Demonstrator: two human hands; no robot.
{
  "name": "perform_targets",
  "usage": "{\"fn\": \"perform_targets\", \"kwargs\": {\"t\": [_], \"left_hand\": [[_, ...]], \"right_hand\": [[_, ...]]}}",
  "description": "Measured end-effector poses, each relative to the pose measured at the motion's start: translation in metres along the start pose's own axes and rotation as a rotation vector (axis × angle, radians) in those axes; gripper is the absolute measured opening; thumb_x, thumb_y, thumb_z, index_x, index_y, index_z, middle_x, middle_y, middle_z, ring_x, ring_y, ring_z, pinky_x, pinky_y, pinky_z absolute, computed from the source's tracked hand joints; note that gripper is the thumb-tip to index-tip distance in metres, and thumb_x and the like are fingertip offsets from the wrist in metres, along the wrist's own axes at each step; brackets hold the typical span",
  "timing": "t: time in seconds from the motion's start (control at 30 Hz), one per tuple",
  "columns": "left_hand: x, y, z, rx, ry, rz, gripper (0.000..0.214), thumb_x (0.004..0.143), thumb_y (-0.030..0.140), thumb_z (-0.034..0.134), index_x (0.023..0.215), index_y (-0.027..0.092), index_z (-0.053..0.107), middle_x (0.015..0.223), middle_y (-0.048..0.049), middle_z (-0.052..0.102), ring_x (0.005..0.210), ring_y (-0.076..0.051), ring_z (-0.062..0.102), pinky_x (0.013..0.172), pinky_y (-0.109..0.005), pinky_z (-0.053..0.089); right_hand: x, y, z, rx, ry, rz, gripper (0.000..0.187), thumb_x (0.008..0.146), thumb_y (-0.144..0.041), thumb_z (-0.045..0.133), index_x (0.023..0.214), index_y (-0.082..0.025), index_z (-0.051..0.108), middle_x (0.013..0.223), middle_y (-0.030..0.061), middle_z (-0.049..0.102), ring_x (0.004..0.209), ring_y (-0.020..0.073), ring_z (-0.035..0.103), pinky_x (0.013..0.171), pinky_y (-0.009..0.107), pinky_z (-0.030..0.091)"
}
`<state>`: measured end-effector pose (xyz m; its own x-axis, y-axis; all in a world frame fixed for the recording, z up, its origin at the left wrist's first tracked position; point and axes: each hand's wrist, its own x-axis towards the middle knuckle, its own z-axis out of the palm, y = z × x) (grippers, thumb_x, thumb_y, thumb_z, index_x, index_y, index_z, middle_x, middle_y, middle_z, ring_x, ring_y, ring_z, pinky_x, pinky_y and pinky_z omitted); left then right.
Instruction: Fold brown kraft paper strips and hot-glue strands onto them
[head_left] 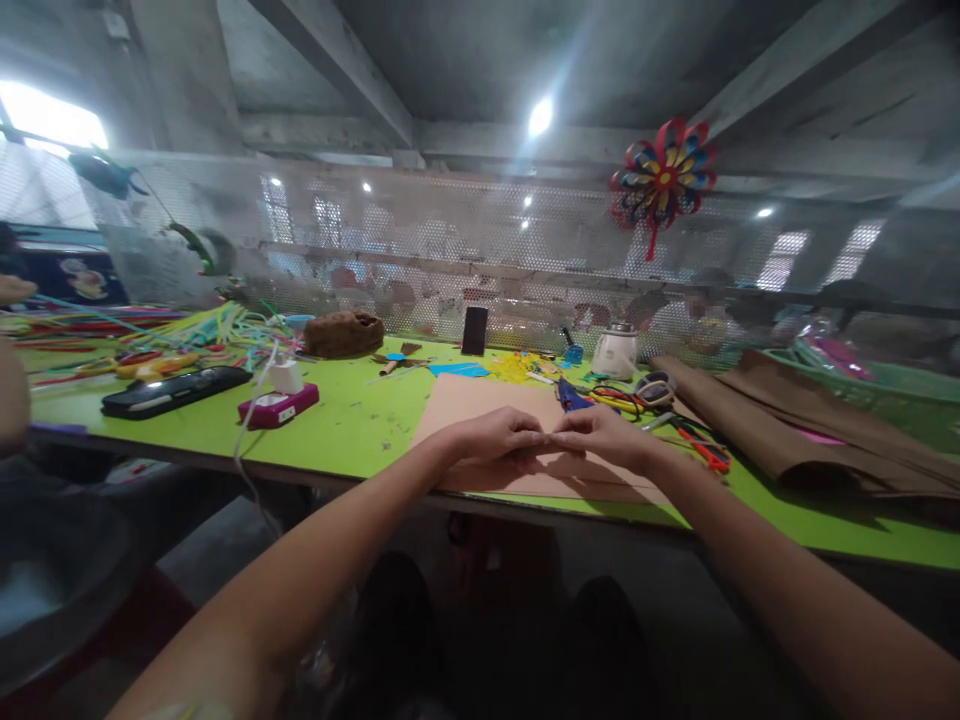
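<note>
My left hand (501,434) and my right hand (604,437) meet at the fingertips over a light brown sheet of card (480,402) at the table's front edge. Both sets of fingers are closed in a pinch; whatever may be between them is too small or hidden to make out. Just behind my right hand lies a blue tool (572,396), perhaps a glue gun, partly covered. To its right are orange-red handles (705,450) and a roll of tape (655,388). Yellow scraps (517,367) and blue pieces (459,370) lie past the card.
On the green table (360,400) stand a purple power strip (279,405), a dark phone-like case (178,391), colourful strips (217,328), a white pot (615,352), and brown paper (750,430). A green basket (885,400) sits right. A person's arm (11,395) shows far left.
</note>
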<state>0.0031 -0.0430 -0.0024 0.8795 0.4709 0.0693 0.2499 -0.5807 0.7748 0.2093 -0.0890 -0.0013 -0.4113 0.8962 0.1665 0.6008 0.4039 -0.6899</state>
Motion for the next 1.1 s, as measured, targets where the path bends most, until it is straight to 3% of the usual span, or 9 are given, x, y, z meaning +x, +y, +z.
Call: {"fn": "perform_targets", "kwargs": {"t": [0.2, 0.37, 0.47, 0.7, 0.9, 1.1], "left_hand": [[0.000, -0.001, 0.002, 0.196, 0.098, 0.050, 0.040, 0.085, 0.047, 0.042, 0.090, 0.013, 0.063, 0.078, -0.0041, 0.064, 0.068, -0.013, 0.055, 0.061, -0.023, 0.039], [-0.002, -0.001, 0.004, 0.236, 0.151, 0.048, 0.046, 0.083, 0.051, 0.042, 0.092, 0.012, 0.064, 0.085, -0.0065, 0.066, 0.071, -0.014, 0.056, 0.061, -0.023, 0.038], [-0.002, -0.006, 0.005, 0.259, 0.167, 0.066, 0.045, 0.083, 0.050, 0.044, 0.094, 0.012, 0.065, 0.088, -0.0062, 0.066, 0.075, -0.016, 0.056, 0.064, -0.023, 0.039], [0.006, -0.023, 0.005, 0.268, 0.140, 0.112, 0.035, 0.082, 0.038, 0.049, 0.094, 0.009, 0.064, 0.086, -0.0077, 0.065, 0.073, -0.015, 0.055, 0.065, -0.023, 0.040], [0.003, -0.023, -0.001, 0.276, 0.089, 0.056, 0.035, 0.080, 0.038, 0.050, 0.094, 0.010, 0.067, 0.084, -0.0066, 0.067, 0.070, -0.014, 0.054, 0.062, -0.022, 0.038], [-0.001, -0.030, -0.006, 0.366, 0.149, -0.030, 0.036, 0.082, 0.038, 0.046, 0.088, 0.010, 0.068, 0.074, -0.0029, 0.065, 0.062, -0.011, 0.050, 0.055, -0.021, 0.033]], "right_hand": [[0.005, 0.004, 0.005, 0.190, 0.111, 0.082, 0.032, 0.065, -0.042, 0.067, 0.072, -0.011, 0.065, 0.059, 0.0008, 0.056, 0.056, 0.0116, 0.048, 0.055, 0.024, 0.036], [0.004, 0.001, 0.007, 0.090, 0.167, 0.056, 0.032, 0.066, -0.042, 0.066, 0.068, -0.010, 0.065, 0.060, 0.0001, 0.053, 0.056, 0.0102, 0.042, 0.052, 0.023, 0.030], [0.005, 0.004, 0.007, 0.025, 0.118, 0.026, 0.034, 0.069, -0.044, 0.063, 0.071, -0.010, 0.066, 0.060, 0.0003, 0.054, 0.057, 0.0109, 0.043, 0.052, 0.023, 0.030], [0.011, 0.009, 0.002, -0.175, -0.127, -0.082, 0.037, 0.079, -0.046, 0.053, 0.085, -0.013, 0.069, 0.068, 0.0012, 0.060, 0.061, 0.0121, 0.046, 0.053, 0.022, 0.033], [0.013, 0.010, 0.001, -0.237, -0.145, -0.138, 0.039, 0.081, -0.046, 0.050, 0.084, -0.011, 0.069, 0.068, 0.0020, 0.060, 0.060, 0.0118, 0.046, 0.053, 0.021, 0.033], [0.013, 0.024, 0.001, -0.243, -0.075, -0.091, 0.038, 0.080, -0.044, 0.050, 0.078, -0.010, 0.067, 0.062, 0.0014, 0.058, 0.057, 0.0112, 0.046, 0.051, 0.021, 0.033]]}}
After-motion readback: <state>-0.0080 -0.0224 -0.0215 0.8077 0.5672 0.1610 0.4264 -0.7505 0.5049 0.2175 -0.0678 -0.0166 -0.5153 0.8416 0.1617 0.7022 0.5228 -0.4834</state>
